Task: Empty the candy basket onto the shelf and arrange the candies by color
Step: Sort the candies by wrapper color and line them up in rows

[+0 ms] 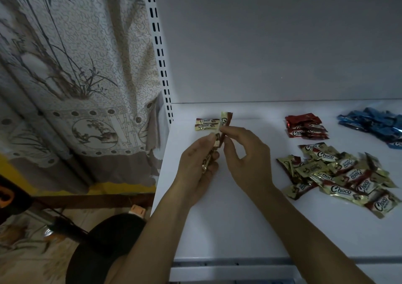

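Well, we judge the emptying done: no basket is in view, and the candies lie spread on the shelf (239, 229). Sorting is well along. A blue pile (374, 125) sits at the far right, near the back. A red pile (304, 127) lies to its left, apart from it. In front of the red one a loose gold heap (339, 175) lies jumbled, its wrappers at all angles, and we take that heap as the work left. At the back left a gold pair (206, 124) lies side by side, flat and parallel, seemingly the start of a neat gold row.

Our right hand (243, 153) pinches a gold candy (225, 119) between thumb and forefinger, holding it nearly upright just beside the pair, off the shelf. Our left hand (200, 159) curls round at least one more gold wrapper (206, 162) in its palm, with the thumb laid near the upright candy's lower end. We cannot tell whether it grips that one too. The heap lies well to the right of both hands.
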Action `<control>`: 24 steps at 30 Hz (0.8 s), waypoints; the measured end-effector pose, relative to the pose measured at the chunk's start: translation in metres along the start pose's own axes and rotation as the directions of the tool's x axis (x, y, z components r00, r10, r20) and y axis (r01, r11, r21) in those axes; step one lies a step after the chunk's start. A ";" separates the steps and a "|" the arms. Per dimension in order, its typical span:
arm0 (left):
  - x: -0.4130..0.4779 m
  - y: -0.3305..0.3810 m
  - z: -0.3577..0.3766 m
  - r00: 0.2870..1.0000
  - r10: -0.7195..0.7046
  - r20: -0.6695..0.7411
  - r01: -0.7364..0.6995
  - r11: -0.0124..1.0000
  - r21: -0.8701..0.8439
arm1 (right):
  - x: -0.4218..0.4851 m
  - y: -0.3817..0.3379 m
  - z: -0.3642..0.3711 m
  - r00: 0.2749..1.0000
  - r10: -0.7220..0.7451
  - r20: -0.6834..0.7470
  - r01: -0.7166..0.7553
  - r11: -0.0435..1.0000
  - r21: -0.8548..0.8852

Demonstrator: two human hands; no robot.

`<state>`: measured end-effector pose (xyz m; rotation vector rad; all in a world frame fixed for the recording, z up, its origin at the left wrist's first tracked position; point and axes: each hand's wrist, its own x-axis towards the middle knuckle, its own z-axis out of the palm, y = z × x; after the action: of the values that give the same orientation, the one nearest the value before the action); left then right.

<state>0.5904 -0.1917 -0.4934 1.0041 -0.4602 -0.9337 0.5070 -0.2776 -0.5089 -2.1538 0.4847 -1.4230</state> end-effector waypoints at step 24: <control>0.007 0.002 -0.011 0.941 0.101 -0.324 -0.157 0.976 -0.152 | -0.001 0.027 0.004 0.897 0.208 0.391 -0.051 0.926 -0.375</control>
<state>0.6031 -0.1917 -0.4978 0.9287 -0.1694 -0.6669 0.5094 -0.2979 -0.5272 -2.5685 0.7477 -0.7934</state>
